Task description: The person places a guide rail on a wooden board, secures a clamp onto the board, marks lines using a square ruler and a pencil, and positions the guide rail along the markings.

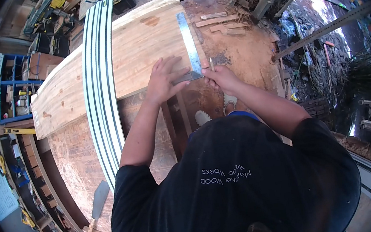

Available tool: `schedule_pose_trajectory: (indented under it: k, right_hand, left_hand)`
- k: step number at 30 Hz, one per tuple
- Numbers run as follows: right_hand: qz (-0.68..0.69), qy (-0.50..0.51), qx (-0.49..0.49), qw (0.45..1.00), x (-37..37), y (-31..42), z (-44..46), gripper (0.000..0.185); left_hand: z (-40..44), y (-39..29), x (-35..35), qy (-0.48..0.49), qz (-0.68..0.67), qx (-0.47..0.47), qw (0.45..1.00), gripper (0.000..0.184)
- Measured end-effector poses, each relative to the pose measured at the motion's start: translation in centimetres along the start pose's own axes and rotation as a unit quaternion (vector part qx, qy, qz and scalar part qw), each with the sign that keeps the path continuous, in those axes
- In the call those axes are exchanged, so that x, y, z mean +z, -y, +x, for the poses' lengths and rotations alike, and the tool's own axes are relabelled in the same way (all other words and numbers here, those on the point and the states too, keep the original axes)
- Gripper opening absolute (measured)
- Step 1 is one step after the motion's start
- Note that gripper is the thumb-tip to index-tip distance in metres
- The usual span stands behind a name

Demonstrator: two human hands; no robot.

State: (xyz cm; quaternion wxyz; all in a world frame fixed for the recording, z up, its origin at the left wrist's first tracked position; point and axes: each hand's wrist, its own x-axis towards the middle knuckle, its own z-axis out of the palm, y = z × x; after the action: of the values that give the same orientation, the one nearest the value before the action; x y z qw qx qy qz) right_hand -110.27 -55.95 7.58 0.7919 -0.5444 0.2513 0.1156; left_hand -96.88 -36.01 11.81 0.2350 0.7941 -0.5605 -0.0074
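A wide wooden board (pixel 146 37) lies across the workbench. Near its right end sits a try square, its metal blade (pixel 188 41) running across the board and its stock (pixel 185 77) along the near edge. My left hand (pixel 162 79) rests on the board with fingers spread, fingertips and thumb at either side of the stock. My right hand (pixel 219 78) is closed around a pencil (pixel 211 63), just right of the square's corner. The pencil's lower part is hidden by my fingers.
A long striped guide rail (pixel 101 80) crosses the board at left. A handsaw (pixel 98 201) lies on the worn bench (pixel 72 153). Wood offcuts (pixel 225 23) lie beyond the board's right end. Blue crates (pixel 15 86) and tool shelves (pixel 34 167) stand at left.
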Motion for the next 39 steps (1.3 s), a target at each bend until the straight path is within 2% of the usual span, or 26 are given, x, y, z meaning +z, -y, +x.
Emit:
schedule_pose_trajectory:
  k: [4,8,11,13,16,18,19,21,24,28,32,34,36,39]
  right_hand:
    - [0.062,-0.015,0.018,0.998,0.2,-0.2,0.2,0.021]
    - [0.052,-0.032,0.011,0.998,0.2,-0.3,0.4,0.02]
    - [0.019,-0.017,0.007,1.0,-0.1,0.1,0.0,0.022]
    - [-0.104,0.037,0.002,0.994,-1.3,0.7,-0.6,0.026]
    - [-0.078,0.068,0.007,0.995,-3.6,0.2,-0.8,0.031]
    - [-0.077,0.055,0.008,0.995,-5.1,0.3,-1.3,0.032]
    - [-0.077,0.042,0.01,0.996,-5.6,0.4,-1.5,0.033]
    - [-0.055,0.039,0.002,0.998,-6.6,0.7,-1.8,0.034]
    - [-0.035,0.026,-0.018,0.999,-6.9,1.4,-1.8,0.035]
    - [-0.029,0.016,-0.045,0.998,-6.5,3.0,-1.6,0.037]
    - [-0.029,0.013,-0.053,0.998,-5.7,3.7,-0.6,0.036]
    - [-0.079,-0.015,-0.066,0.995,-5.3,4.2,-0.1,0.035]
    - [-0.069,-0.023,-0.077,0.994,-4.8,4.9,0.4,0.034]
    - [-0.059,-0.04,-0.104,0.992,-4.4,5.9,1.9,0.033]
  left_hand:
    - [-0.1,0.1,0.1,-0.001,-0.008,-0.003,1.0,0.039]
    - [0.7,-0.2,-0.7,0.036,-0.001,0.008,0.999,0.04]
    - [1.6,-0.3,-1.2,0.066,0.005,0.034,0.997,0.04]
    - [2.3,-0.1,-1.4,0.069,0.006,0.057,0.996,0.04]
    - [3.3,0.1,-1.6,0.12,0.022,0.07,0.99,0.049]
    - [3.8,0.3,-1.5,0.141,0.02,0.063,0.988,0.065]
    - [4.0,0.2,-1.6,0.141,0.02,0.064,0.988,0.065]
    - [4.4,-0.1,-2.0,0.163,0.01,0.036,0.986,0.077]
    - [4.6,0.4,-1.9,0.177,0.022,0.041,0.983,0.081]
    - [5.6,1.0,-2.5,0.182,0.032,0.034,0.982,0.082]
    - [6.7,1.4,-2.6,0.189,0.079,0.024,0.978,0.071]
    - [6.9,1.4,-2.4,0.192,0.097,0.017,0.976,0.066]
    - [7.0,1.5,-1.9,0.158,0.073,-0.002,0.985,0.058]
    - [7.4,1.9,-0.8,0.118,0.074,-0.004,0.99,0.056]
